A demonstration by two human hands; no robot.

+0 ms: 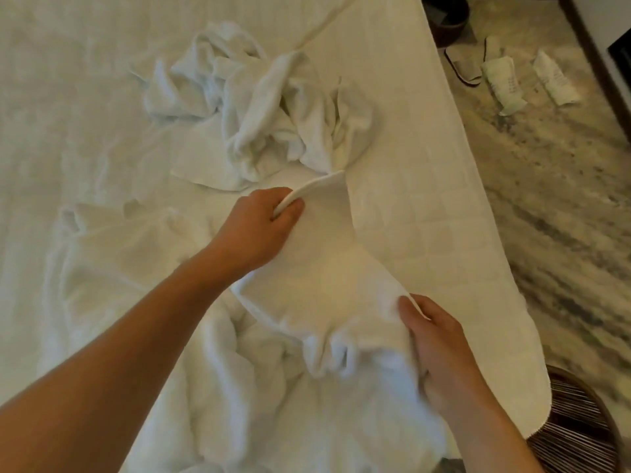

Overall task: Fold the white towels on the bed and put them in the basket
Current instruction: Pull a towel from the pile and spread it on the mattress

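Observation:
A white towel (327, 268) is stretched between both hands over the bed (68, 97). My left hand (259, 227) pinches its far edge, fingers curled round the hem. My right hand (440, 349) grips its near corner, where the cloth bunches. Under and left of this towel lies more crumpled white towel (143, 268). A heap of unfolded white towels (266, 107) sits further back on the bed. The dark striped woven basket (580, 428) stands on the floor at the bottom right, partly hidden by the bed's corner.
The bed's right edge (478, 206) runs diagonally from top middle to bottom right. Beyond it is marbled floor (563, 199) with a pair of slippers (467, 68) and two wrapped white packets (502, 83). Dark furniture (611, 56) lines the top right.

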